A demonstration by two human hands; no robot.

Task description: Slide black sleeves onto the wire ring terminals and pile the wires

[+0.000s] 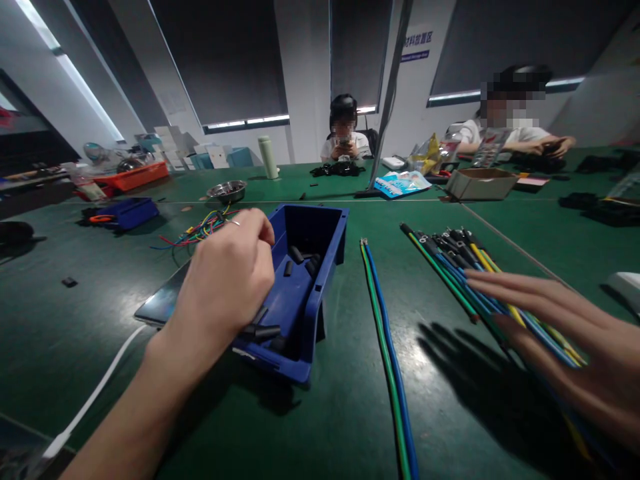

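My left hand (233, 267) is over the left side of a blue plastic bin (295, 300), its fingers curled in; what they hold, if anything, is hidden. Several short black tubes (296, 255) lie in the bin. Over at the right, my right hand (565, 333) hovers with fingers stretched out above a bundle of blue, green and yellow cables (465, 267) with black ends and metal lugs. Between the bin and the bundle, a green cable (379, 320) and a blue cable (390, 327) lie side by side on the green table.
A phone (160, 300) with a white cable lies left of the bin. Behind are thin coloured wires (203, 228), a metal bowl (227, 191), a metal post (387, 113) and a cardboard box (481, 183). Two people sit across the table.
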